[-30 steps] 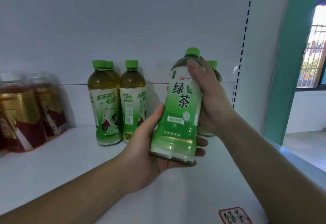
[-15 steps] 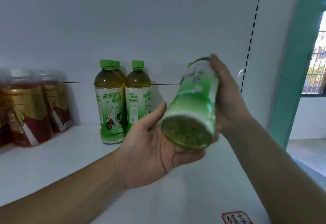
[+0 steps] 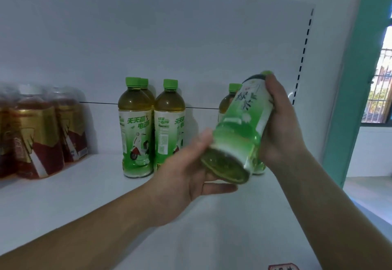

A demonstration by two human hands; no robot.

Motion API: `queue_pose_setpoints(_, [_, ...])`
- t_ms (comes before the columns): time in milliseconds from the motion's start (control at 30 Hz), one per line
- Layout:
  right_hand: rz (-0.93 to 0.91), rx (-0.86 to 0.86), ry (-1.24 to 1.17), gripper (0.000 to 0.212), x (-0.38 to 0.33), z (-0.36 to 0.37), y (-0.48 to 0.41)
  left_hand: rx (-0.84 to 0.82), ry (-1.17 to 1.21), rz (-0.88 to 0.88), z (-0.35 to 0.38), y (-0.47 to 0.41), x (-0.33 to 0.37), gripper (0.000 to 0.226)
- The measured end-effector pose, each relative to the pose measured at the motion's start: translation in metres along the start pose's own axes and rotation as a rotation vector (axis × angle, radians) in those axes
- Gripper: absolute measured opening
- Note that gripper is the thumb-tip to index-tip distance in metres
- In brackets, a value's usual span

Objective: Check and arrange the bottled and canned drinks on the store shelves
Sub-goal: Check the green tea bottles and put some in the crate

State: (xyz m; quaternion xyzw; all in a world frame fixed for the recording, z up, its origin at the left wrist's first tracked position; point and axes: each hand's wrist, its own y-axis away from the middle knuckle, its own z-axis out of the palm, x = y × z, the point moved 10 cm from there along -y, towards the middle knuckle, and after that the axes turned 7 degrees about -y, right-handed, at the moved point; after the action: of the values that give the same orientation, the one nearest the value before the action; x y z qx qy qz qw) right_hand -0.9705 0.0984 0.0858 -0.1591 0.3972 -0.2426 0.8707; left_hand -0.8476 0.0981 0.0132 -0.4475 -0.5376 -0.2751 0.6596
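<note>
A green tea bottle [image 3: 239, 129] with a green cap is tilted in the air, its base towards me and its cap up to the right. My right hand [image 3: 282, 125] grips its upper body from the right. My left hand [image 3: 186, 176] lies under the base, thumb up against the lower label, fingers stretched beneath. Three more green tea bottles [image 3: 135, 129] stand upright at the back of the white shelf [image 3: 63, 201]. Another green-capped bottle [image 3: 228, 102] stands partly hidden behind the held one.
Shrink-wrapped bottles of red tea with gold labels [image 3: 36, 133] stand at the far left of the shelf. A white back panel rises behind. A red-edged price tag [image 3: 283, 267] sits on the shelf's front edge. A teal door frame [image 3: 356, 99] is at the right.
The bottle went from upright to tilted with its base towards me, and has now tipped back a little, showing more of the label. My left thumb has come up against its lower edge.
</note>
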Motion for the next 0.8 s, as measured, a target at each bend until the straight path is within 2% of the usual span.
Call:
queue_pose_setpoints(67, [-0.155, -0.046, 0.180, 0.086, -0.016, 0.016, 0.011, 0.033, -0.192, 0.049, -0.001, 0.002, 0.005, 0.079])
queue_pose_setpoints(167, [-0.409, -0.166, 0.618, 0.059, -0.024, 0.049, 0.038, 0.133, -0.365, 0.097, -0.012, 0.001, 0.005, 0.071])
queue_pose_setpoints(267, [-0.577, -0.390, 0.928, 0.065, -0.004, 0.081, 0.059, 0.281, -0.539, 0.182, -0.028, 0.003, 0.010, 0.068])
queue_pose_setpoints(333, [-0.666, -0.457, 1.007, 0.073, 0.004, 0.085, 0.064, 0.304, -0.591, 0.258, -0.032, 0.003, 0.013, 0.069])
queue_pose_setpoints(500, [-0.664, -0.442, 0.943, 0.074, 0.000, 0.078, 0.063, 0.381, -0.608, 0.325, -0.035, 0.007, 0.023, 0.073])
queue_pose_setpoints(600, [-0.617, -0.401, 0.986, 0.068, 0.003, 0.076, 0.059, 0.348, -0.636, 0.261, -0.031, 0.008, 0.019, 0.075])
queue_pose_setpoints(667, [-0.538, -0.352, 1.018, 0.067, 0.008, 0.068, 0.053, 0.330, -0.632, 0.205, -0.034, 0.008, 0.015, 0.068])
queue_pose_setpoints(800, [-0.446, -0.300, 1.009, 0.055, 0.010, 0.061, 0.048, 0.382, -0.646, 0.158, -0.040, 0.011, 0.018, 0.067])
